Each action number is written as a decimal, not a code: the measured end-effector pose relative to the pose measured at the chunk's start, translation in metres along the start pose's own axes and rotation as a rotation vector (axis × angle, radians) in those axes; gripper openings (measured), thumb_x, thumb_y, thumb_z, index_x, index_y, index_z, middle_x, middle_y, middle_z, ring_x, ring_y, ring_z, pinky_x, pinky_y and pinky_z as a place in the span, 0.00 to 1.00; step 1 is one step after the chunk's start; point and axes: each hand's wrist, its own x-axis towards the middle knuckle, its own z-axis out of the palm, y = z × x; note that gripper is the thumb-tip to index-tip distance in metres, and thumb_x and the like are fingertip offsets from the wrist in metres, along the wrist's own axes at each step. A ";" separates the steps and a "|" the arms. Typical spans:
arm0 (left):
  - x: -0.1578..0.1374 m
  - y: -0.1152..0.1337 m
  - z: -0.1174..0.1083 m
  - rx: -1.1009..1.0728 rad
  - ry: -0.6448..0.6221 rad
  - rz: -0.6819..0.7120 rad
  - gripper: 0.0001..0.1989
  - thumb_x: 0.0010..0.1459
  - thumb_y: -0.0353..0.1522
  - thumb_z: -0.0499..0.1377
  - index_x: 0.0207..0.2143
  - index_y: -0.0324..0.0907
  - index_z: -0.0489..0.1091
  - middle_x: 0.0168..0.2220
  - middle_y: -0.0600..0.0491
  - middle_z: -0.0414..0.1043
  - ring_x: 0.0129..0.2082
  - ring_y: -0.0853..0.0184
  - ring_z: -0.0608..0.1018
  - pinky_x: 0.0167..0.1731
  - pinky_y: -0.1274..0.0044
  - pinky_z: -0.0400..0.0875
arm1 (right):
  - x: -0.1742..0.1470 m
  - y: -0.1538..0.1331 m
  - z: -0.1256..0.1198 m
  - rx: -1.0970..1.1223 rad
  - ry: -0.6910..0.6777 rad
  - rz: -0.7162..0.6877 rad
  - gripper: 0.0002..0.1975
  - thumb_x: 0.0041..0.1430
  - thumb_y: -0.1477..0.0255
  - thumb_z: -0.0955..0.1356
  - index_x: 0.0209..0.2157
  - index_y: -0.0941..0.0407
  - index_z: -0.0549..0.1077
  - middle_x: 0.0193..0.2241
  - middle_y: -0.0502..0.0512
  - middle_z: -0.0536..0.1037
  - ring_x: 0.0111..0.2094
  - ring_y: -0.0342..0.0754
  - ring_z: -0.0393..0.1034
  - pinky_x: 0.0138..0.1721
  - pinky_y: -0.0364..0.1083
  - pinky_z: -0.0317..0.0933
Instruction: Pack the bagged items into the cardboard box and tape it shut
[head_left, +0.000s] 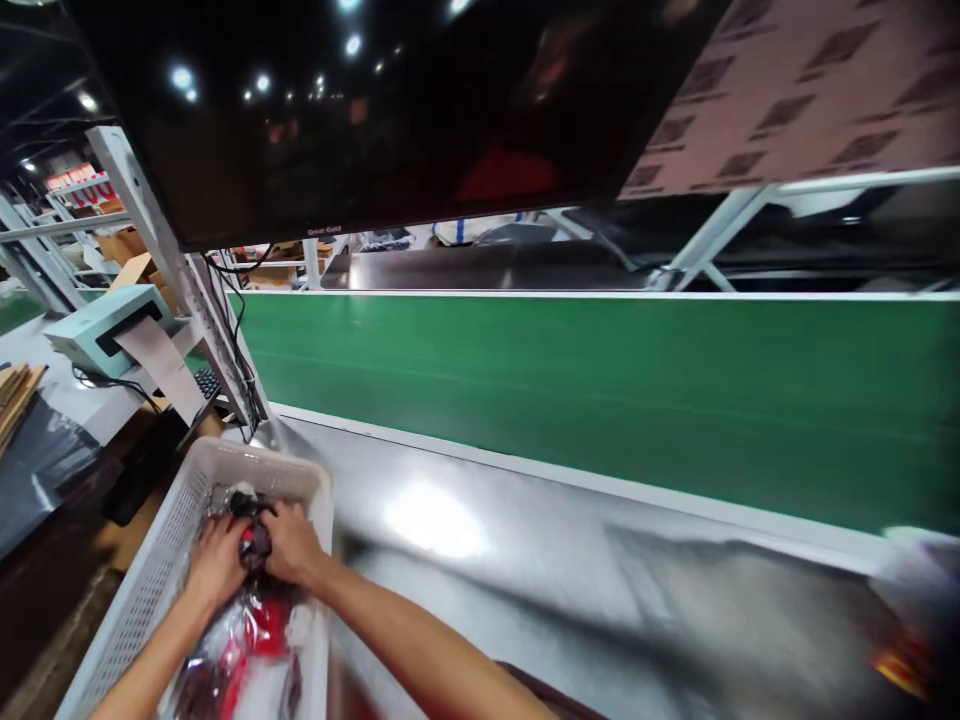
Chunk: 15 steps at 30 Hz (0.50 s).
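Both my hands reach into a white perforated plastic basket (161, 560) at the lower left. My left hand (216, 560) and my right hand (294, 545) close together around a dark item wrapped in clear plastic (255, 540), near the basket's far end. More clear-bagged red and black goods (251, 640) lie beneath my forearms inside the basket. The picture is blurred, so the item's exact form is unclear.
A shiny steel tabletop (487, 560) spreads to the right of the basket, bordered by a green conveyor belt (600, 380). A large dark screen (375, 110) hangs overhead. A pale green label printer (105, 325) with paper stands at left. A blurred red-orange object (907, 660) shows at lower right.
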 end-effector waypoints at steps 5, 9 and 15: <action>-0.009 0.012 -0.045 0.003 0.062 -0.018 0.23 0.70 0.28 0.55 0.64 0.44 0.75 0.61 0.44 0.75 0.58 0.52 0.79 0.53 0.66 0.75 | -0.006 -0.013 -0.029 0.095 0.069 -0.086 0.20 0.59 0.81 0.78 0.53 0.61 0.80 0.49 0.60 0.79 0.49 0.62 0.75 0.54 0.50 0.69; -0.039 0.035 -0.101 0.128 0.179 -0.026 0.25 0.70 0.25 0.53 0.65 0.45 0.75 0.60 0.47 0.75 0.57 0.51 0.78 0.53 0.64 0.74 | -0.023 -0.032 -0.082 0.128 0.163 -0.189 0.16 0.62 0.81 0.80 0.51 0.64 0.80 0.47 0.62 0.80 0.49 0.60 0.75 0.50 0.48 0.68; -0.114 0.135 -0.154 0.159 0.313 0.034 0.23 0.70 0.28 0.56 0.64 0.50 0.75 0.60 0.51 0.75 0.55 0.51 0.77 0.46 0.63 0.75 | -0.134 -0.016 -0.169 0.120 0.323 -0.248 0.17 0.61 0.80 0.82 0.49 0.59 0.80 0.45 0.55 0.79 0.46 0.56 0.74 0.48 0.47 0.66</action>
